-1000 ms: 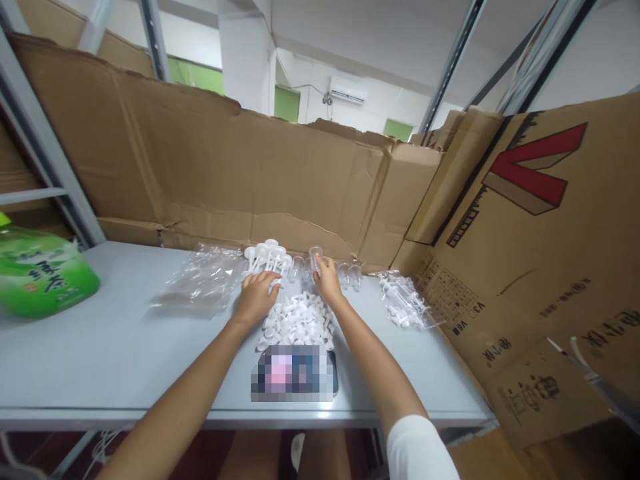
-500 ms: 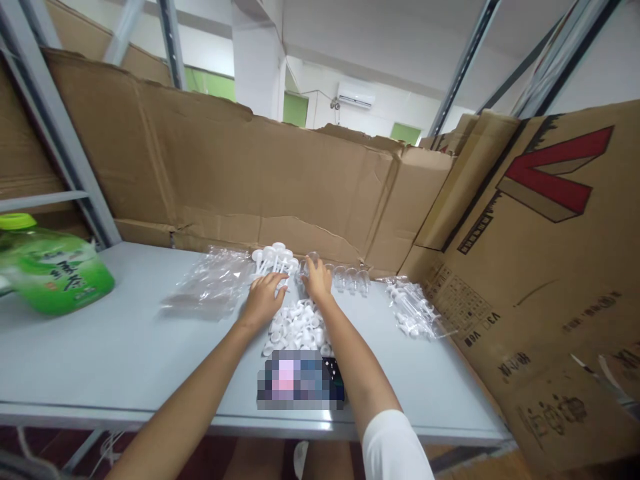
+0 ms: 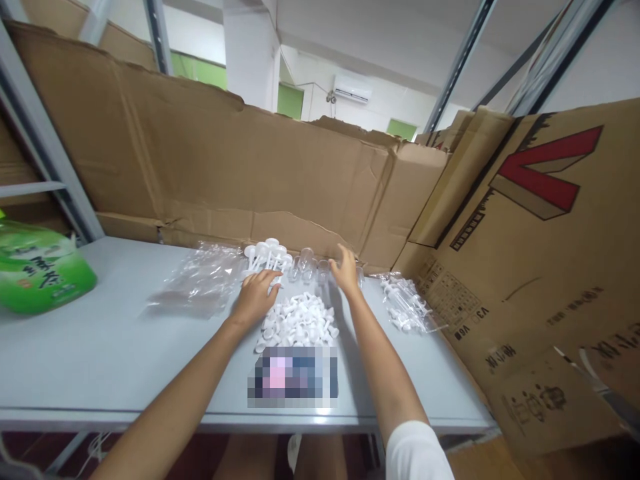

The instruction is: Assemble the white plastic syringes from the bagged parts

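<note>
My left hand rests palm down, thumb apart from the fingers, at the near edge of a bunch of white plastic pieces with round flat heads and thin stems. No held thing shows in it. Over the row of clear plastic cups reaches my right hand, its fingers spread and nothing visible between them. It hides part of that row. Between my forearms lies a pile of small white plastic caps.
Clear plastic bags lie left of the hands, and a bag of white parts lies right. A blurred-out screen device is near the front edge. A green jug stands far left. Cardboard walls the back and right.
My right hand has moved right along the row of clear cups, uncovering those on the left. My left hand has stayed by the white stemmed pieces. The camera view has shifted slightly.
</note>
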Demonstrator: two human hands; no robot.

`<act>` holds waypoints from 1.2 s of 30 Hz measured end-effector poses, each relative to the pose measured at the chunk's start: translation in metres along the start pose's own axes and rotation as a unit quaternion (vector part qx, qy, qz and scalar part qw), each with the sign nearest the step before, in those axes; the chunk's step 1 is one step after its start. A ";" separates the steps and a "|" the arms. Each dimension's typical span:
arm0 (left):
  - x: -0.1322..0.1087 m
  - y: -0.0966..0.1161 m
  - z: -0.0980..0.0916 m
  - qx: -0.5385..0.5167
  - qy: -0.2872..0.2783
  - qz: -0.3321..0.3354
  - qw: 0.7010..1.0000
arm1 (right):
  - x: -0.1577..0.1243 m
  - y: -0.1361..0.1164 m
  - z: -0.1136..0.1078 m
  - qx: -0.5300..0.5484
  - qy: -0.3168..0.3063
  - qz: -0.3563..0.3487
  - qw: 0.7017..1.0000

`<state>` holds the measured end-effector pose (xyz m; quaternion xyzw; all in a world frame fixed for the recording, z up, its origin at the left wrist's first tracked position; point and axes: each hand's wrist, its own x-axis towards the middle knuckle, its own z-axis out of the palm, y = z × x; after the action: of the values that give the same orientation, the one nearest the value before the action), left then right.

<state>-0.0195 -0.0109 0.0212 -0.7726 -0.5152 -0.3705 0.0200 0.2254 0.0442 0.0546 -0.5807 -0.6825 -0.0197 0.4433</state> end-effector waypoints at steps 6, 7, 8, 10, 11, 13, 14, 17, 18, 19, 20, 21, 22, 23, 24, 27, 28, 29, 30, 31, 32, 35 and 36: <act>0.000 0.001 0.000 -0.006 -0.013 0.012 1.000 | -0.012 0.065 -0.107 -0.239 -0.027 0.281 0.929; 0.000 0.001 0.000 -0.008 -0.016 0.014 1.000 | -0.019 0.075 -0.122 -0.250 -0.029 0.311 0.916; 0.000 0.001 0.000 -0.009 -0.018 0.016 1.000 | -0.028 0.083 -0.135 -0.260 -0.033 0.337 0.904; 0.000 0.001 0.001 -0.011 -0.024 0.022 0.999 | -0.046 0.099 -0.154 -0.273 -0.040 0.379 0.883; -0.001 0.002 0.001 -0.011 -0.025 0.025 0.999 | -0.054 0.105 -0.160 -0.278 -0.043 0.396 0.874; -0.001 0.002 0.001 -0.011 -0.027 0.032 0.999 | -0.068 0.114 -0.167 -0.281 -0.054 0.424 0.859; -0.002 0.003 0.000 -0.010 -0.027 0.033 0.999 | -0.073 0.117 -0.167 -0.281 -0.060 0.433 0.854; -0.002 0.003 0.001 -0.010 -0.030 0.033 0.999 | -0.081 0.121 -0.163 -0.285 -0.059 0.443 0.848; -0.003 0.002 0.001 -0.011 -0.032 0.032 0.999 | -0.083 0.120 -0.161 -0.287 -0.056 0.444 0.847; -0.003 0.002 0.001 -0.011 -0.033 0.032 0.999 | -0.083 0.119 -0.160 -0.289 -0.053 0.444 0.847; -0.003 0.002 0.001 -0.011 -0.034 0.031 0.999 | -0.083 0.117 -0.159 -0.291 -0.050 0.444 0.846; -0.003 0.002 0.002 -0.011 -0.036 0.030 0.999 | -0.084 0.115 -0.159 -0.294 -0.046 0.444 0.845; -0.003 0.002 0.002 -0.011 -0.037 0.030 0.999 | -0.084 0.114 -0.160 -0.299 -0.039 0.442 0.845; -0.002 0.002 0.002 -0.010 -0.039 0.031 0.999 | -0.084 0.112 -0.161 -0.306 -0.030 0.440 0.844; -0.002 0.002 0.001 -0.010 -0.041 0.030 0.999 | -0.084 0.111 -0.163 -0.312 -0.021 0.438 0.843; -0.003 0.004 0.000 -0.011 -0.049 0.026 0.998 | -0.085 0.110 -0.167 -0.306 -0.028 0.448 0.840; -0.003 0.005 -0.001 -0.014 -0.053 0.025 0.998 | -0.086 0.110 -0.167 -0.297 -0.043 0.455 0.839; -0.003 0.006 -0.002 -0.016 -0.059 0.024 0.998 | -0.086 0.111 -0.167 -0.289 -0.058 0.459 0.838; -0.003 0.007 -0.003 -0.019 -0.065 0.025 0.997 | -0.087 0.112 -0.167 -0.283 -0.070 0.461 0.838; -0.003 0.008 -0.003 -0.022 -0.070 0.026 0.997 | -0.087 0.114 -0.166 -0.276 -0.076 0.462 0.839; -0.003 0.008 -0.003 -0.024 -0.073 0.027 0.997 | -0.088 0.115 -0.165 -0.267 -0.075 0.464 0.841; -0.003 0.009 -0.003 -0.030 -0.071 0.033 0.996 | -0.090 0.119 -0.165 -0.228 -0.064 0.470 0.850; -0.003 0.009 -0.003 -0.032 -0.068 0.036 0.996 | -0.091 0.121 -0.165 -0.217 -0.061 0.471 0.853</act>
<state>-0.0144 -0.0191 0.0246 -0.8143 -0.4751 -0.3323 -0.0269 0.4134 -0.0763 0.0383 -0.9139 -0.3315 0.0795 0.2203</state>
